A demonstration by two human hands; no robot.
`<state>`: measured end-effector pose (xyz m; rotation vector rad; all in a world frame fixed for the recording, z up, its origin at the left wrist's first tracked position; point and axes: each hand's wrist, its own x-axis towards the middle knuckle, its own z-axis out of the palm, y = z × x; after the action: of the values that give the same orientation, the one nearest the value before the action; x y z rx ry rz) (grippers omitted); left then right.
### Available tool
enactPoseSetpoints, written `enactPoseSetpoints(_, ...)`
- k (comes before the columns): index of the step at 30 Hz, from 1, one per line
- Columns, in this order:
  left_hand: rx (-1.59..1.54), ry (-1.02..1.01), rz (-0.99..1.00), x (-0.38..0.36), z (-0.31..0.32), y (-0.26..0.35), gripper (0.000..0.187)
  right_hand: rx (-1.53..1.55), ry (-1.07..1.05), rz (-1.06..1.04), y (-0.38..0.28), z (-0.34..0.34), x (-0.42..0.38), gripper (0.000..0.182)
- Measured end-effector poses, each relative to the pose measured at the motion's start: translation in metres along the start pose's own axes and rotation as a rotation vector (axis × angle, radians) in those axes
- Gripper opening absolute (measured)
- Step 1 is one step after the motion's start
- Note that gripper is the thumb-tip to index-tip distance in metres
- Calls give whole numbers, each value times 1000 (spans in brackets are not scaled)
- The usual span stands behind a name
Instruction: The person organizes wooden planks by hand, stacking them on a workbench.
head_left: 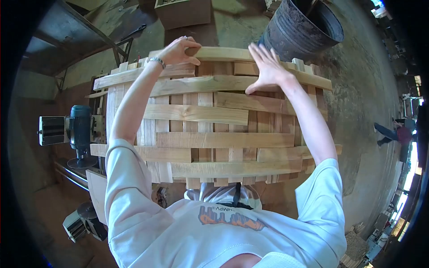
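1. Along the far edge of the board stack [225, 140], a pale far plank [225, 54] lies with its long axis running left to right, straight ahead of the person and crosswise to the slats beneath.
2. Both hands are at that far edge and well apart from each other. Neither is clearly nearer: the left hand [180, 51] is at the plank's left part, and the right hand [268, 70] is over its right part.
3. The left hand bends over the plank, thumb toward the near side and fingers toward the far side, so it seems clamped on the wood; how firmly, one cannot tell.
4. The right hand is spread wide, fingers reaching over the plank and thumb pointing back toward the next row of boards [203, 84]. Whether its palm presses or only hovers cannot be told.
5. Beyond the stack's far right corner stands a dark ribbed drum [292, 38]; beyond its far side, a box [183, 15]. Left of the stack is a blue motor [80, 129].
6. On the near side of the stack, the person's white shirt [178, 232] carries small letters that look like "CHMPV" above an orange-and-grey print [232, 219]. No writing can be read on the boards.
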<state>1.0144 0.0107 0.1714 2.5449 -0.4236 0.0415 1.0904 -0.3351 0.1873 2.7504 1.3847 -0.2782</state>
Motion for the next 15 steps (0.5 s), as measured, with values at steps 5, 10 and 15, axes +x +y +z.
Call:
enactPoseSetpoints(5, 55, -95, -170, -35, -10, 32, 104, 78, 164, -131, 12, 14, -12, 134)
enactPoseSetpoints(10, 367, -82, 39, -57, 1, 38, 135, 111, 206, -155, 7, 8, -11, 125)
enactPoseSetpoints(15, 301, -160, -60, -50, -5, 48, 128, 121, 248, -141, 4, 10, -17, 121)
